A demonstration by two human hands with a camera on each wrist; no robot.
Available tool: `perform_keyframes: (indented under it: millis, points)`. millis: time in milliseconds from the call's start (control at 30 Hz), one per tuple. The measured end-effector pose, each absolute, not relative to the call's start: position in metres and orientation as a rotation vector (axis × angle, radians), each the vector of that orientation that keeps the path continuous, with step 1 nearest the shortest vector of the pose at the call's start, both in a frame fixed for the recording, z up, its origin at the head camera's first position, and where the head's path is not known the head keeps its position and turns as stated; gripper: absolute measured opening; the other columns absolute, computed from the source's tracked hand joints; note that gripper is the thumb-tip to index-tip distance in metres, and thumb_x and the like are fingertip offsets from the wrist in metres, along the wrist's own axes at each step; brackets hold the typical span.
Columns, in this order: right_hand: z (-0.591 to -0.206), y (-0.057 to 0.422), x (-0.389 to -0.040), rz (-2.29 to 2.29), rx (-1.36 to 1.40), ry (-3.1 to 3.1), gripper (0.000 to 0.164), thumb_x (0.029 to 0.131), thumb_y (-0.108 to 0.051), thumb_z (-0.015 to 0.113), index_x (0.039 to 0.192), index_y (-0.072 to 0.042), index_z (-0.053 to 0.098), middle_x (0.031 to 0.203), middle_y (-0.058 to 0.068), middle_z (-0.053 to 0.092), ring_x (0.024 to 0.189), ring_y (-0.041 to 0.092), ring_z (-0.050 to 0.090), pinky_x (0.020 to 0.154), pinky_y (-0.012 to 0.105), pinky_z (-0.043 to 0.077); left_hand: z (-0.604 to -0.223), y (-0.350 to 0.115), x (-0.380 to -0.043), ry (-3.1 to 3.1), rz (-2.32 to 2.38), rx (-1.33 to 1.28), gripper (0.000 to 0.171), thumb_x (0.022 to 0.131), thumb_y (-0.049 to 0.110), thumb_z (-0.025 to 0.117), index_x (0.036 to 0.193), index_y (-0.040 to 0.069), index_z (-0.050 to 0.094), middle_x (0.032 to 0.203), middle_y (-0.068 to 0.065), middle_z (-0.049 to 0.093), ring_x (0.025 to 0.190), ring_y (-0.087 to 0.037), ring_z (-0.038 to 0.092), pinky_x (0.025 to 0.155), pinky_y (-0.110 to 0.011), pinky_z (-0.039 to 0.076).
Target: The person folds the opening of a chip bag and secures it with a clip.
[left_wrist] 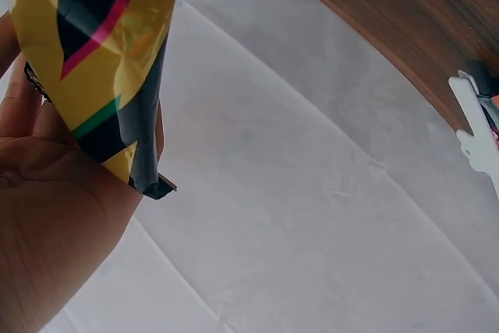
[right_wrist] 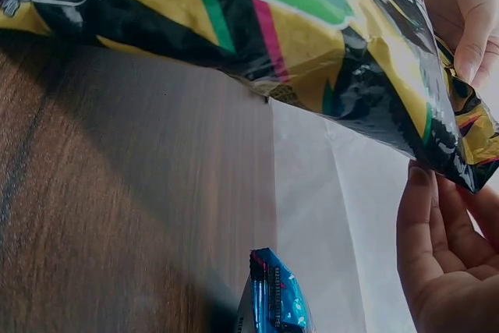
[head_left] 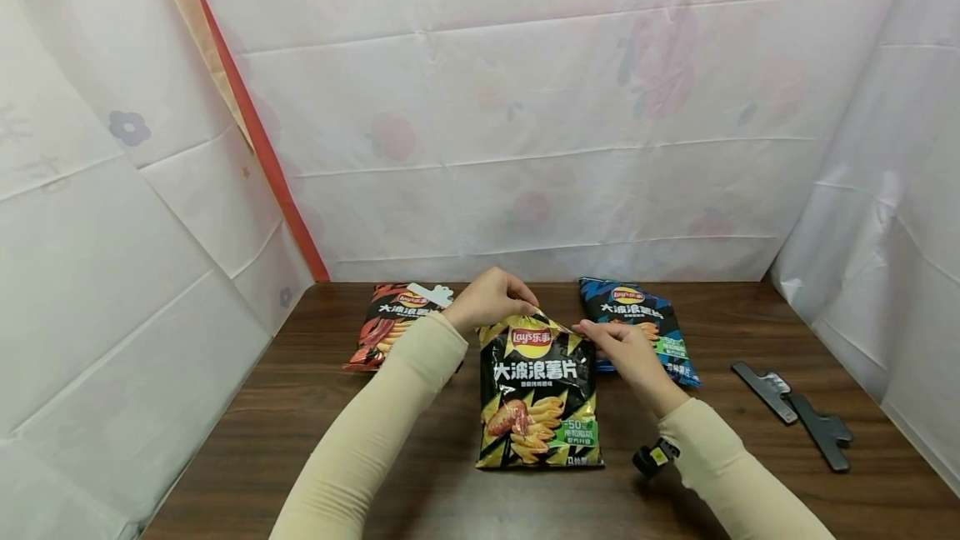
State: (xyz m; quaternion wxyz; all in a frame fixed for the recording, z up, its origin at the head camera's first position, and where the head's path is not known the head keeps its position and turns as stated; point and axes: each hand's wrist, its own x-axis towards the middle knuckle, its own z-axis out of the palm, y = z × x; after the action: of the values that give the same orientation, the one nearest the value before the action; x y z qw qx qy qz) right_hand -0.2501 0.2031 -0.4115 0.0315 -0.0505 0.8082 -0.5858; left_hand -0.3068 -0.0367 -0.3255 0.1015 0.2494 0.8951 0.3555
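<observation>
Table (head_left: 315, 440) of dark wood carried three crisp bags. Black-and-yellow bag (head_left: 537, 394) stood mid-table, top corners pinched: left hand (head_left: 489, 299) gripped the left corner, right hand (head_left: 626, 352) the right. Red bag (head_left: 386, 332) lay behind left, blue bag (head_left: 643, 325) behind right. Two dark clips (head_left: 797, 411) lay far right; white clip (head_left: 432, 293) sat on red bag.

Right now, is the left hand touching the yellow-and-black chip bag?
Touching. In the head view the left hand pinches the top left corner of the yellow-and-black chip bag; the left wrist view shows that corner lying against its fingers.
</observation>
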Motion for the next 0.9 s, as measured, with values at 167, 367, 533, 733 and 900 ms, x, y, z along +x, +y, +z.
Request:
perform_keyframes:
  millis: [167,367,533,733,900]
  points:
    - [-0.411,0.204,-0.251,-1.789,-0.158,2.499,0.055,0.097,-0.052,0.055,0.126,-0.008,0.068,0.138,0.015,0.059,0.133,0.035,0.048,0.101,0.049,0.047,-0.326,-0.037,-0.308,2.654,1.038,0.742,0.011,0.093,0.018,0.069,0.096,0.014,0.078,0.103,-0.004,0.074,0.081,-0.022,0.066,0.063,-0.027,0.047]
    - [-0.414,0.204,-0.252,-1.749,-0.156,2.532,0.047,0.095,-0.046,0.060,0.120,-0.007,0.071,0.129,0.015,0.064,0.119,0.032,0.057,0.094,0.046,0.051,-0.325,-0.037,-0.307,2.655,1.039,0.748,0.011,0.093,0.017,0.069,0.097,0.014,0.078,0.102,-0.004,0.075,0.078,-0.016,0.065,0.065,-0.027,0.048]
    - [-0.418,0.203,-0.252,-1.739,-0.194,2.552,0.042,0.095,-0.041,0.063,0.116,-0.007,0.073,0.123,0.014,0.065,0.104,0.024,0.059,0.086,0.042,0.052,-0.326,-0.037,-0.307,2.652,1.043,0.751,0.011,0.092,0.017,0.069,0.097,0.013,0.078,0.103,-0.004,0.075,0.081,-0.016,0.067,0.067,-0.027,0.051]
    - [-0.423,0.203,-0.251,-1.768,-0.265,2.538,0.037,0.096,-0.036,0.064,0.115,-0.006,0.073,0.122,0.014,0.067,0.109,0.023,0.061,0.086,0.035,0.051,-0.327,-0.037,-0.307,2.644,1.051,0.745,0.011,0.092,0.017,0.069,0.097,0.013,0.078,0.103,-0.005,0.074,0.090,-0.028,0.069,0.067,-0.027,0.050]
    - [-0.425,0.202,-0.250,-1.779,-0.266,2.550,0.035,0.094,-0.034,0.066,0.113,-0.006,0.073,0.120,0.014,0.067,0.108,0.023,0.062,0.088,0.037,0.051,-0.328,-0.036,-0.306,2.656,1.040,0.749,0.011,0.092,0.017,0.069,0.096,0.014,0.078,0.102,-0.004,0.075,0.085,-0.020,0.068,0.067,-0.027,0.051]
